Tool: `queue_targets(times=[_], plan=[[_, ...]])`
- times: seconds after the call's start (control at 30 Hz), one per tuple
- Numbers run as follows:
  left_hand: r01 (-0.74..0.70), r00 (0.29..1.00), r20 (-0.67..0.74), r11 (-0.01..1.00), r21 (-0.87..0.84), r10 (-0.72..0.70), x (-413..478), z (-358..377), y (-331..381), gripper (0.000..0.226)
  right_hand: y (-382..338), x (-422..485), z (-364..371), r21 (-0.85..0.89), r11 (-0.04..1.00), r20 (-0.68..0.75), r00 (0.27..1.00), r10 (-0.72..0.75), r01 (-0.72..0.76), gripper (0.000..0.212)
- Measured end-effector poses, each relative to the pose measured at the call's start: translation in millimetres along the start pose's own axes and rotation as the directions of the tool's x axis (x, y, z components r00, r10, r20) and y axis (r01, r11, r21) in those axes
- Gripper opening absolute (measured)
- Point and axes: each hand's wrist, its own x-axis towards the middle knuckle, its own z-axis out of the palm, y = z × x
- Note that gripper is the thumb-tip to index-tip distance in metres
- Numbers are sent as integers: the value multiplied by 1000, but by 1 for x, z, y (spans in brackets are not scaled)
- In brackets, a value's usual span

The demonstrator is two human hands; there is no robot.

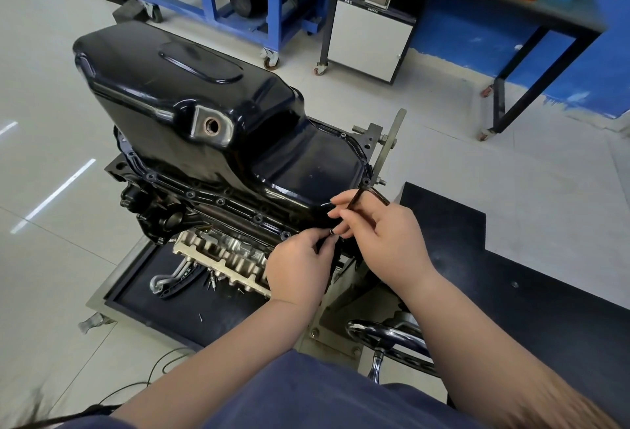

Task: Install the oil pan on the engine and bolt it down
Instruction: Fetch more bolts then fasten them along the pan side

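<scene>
Oil pan (191,111): black, seated on the engine (160,217), centre to 10 o'clock of frame; flange bolts (258,218) sit along its near edge.
Right hand (385,241): at 5 o'clock of the pan, grip pinching an L-shaped hex key (380,196), tip at the corner bolt (366,182).
Left hand (296,265): at the right hand's 8 o'clock, grip pinching a small dark part (330,232), kind unclear.
Handwheel (385,336): 6 o'clock, below the hands.
</scene>
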Motion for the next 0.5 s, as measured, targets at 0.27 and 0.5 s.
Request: queue_targets(times=[0.27, 0.5], plan=[[38, 999, 36, 999, -37, -37, -1, -1, 1, 20, 6, 1, 9, 80, 997, -102, 994, 29, -21, 8], [27, 999, 41, 999, -27, -26, -1, -3, 1, 17, 8, 2, 9, 111, 992, -67, 996, 66, -59, 3]])
